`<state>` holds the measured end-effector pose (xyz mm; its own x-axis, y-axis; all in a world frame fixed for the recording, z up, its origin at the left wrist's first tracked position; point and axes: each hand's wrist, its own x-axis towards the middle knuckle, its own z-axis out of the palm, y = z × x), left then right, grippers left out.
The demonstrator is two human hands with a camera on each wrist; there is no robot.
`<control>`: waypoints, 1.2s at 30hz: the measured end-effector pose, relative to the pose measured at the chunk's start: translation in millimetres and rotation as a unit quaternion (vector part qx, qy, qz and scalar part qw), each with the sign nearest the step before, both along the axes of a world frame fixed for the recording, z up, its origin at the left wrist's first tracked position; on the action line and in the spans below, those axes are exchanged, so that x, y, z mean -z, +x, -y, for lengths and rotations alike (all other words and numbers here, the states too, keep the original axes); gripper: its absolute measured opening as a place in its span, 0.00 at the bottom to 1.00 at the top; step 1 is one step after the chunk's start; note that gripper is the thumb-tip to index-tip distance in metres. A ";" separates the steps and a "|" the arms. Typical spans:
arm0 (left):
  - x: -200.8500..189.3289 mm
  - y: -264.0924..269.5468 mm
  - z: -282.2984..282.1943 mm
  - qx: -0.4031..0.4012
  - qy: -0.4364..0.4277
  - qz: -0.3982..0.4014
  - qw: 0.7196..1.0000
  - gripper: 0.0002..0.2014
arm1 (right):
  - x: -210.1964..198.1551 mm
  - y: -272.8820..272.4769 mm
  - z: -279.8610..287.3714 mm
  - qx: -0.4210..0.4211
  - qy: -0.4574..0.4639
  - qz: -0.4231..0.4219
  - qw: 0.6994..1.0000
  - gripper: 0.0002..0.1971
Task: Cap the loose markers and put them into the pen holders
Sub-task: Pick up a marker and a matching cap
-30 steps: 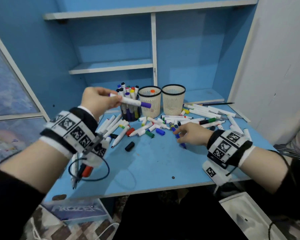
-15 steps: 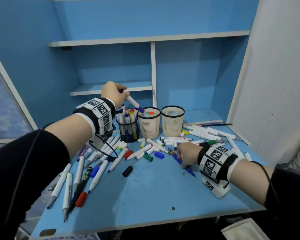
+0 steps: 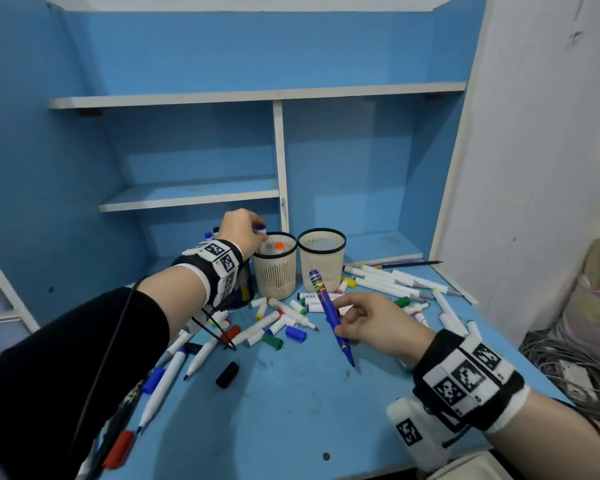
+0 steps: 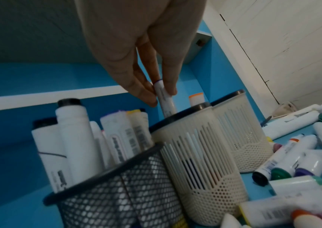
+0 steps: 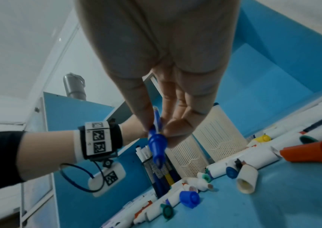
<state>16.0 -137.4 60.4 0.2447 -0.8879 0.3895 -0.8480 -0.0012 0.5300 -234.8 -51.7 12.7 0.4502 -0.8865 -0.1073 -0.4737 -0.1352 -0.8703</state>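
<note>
Blue laminate tabletop (image 3: 284, 403), set under blue shelving with white edges (image 3: 194, 195), strewn with loose white markers and stray caps. Three holders at the back: black wire-mesh pen holder (image 4: 117, 189) on the left, packed with upright white markers; beside it, touching or nearly so, cream slotted plastic pen holder with a black rim (image 3: 275, 268) (image 4: 197, 154), holding an orange-capped white marker (image 3: 278, 244) (image 4: 196, 99); just to its right, second cream slotted pen holder (image 3: 321, 259) (image 4: 242, 134).

Left hand (image 3: 240, 230) (image 4: 136, 50) poised over the first cream holder, grip closed by thumb and fingertips around the top of a white marker with a purple end (image 4: 165, 98) (image 3: 260, 229), lower part of the marker already below the holder's rim, upright.

Right hand (image 3: 374, 323) (image 5: 164, 64) raised above the tabletop's middle, grip pinching a blue patterned marker (image 3: 328, 311) (image 5: 157, 145) between thumb and fingers, uncapped, tip pointing down toward the near edge, back end tilted up toward the second cream holder.

Near the scattered pile: loose blue cap (image 3: 296, 333) (image 5: 189, 199), green cap (image 3: 272, 341), black cap (image 3: 227, 374), red cap (image 3: 118, 449) near the left front edge.
</note>
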 end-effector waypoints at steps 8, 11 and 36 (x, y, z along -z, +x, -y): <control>12.1 0.0 -17.0 0.011 -0.017 0.048 0.999 0.14 | -1.5 -6.9 -21.5 0.013 0.014 0.151 0.988 0.16; 12.1 -4.9 -45.2 0.049 -0.006 0.082 0.995 0.09 | 0.9 -9.8 -26.1 0.026 0.013 0.198 0.980 0.16; 70.5 -24.1 -104.6 0.155 0.335 0.247 0.896 0.21 | 94.3 -21.8 -48.0 0.147 0.179 0.502 0.833 0.37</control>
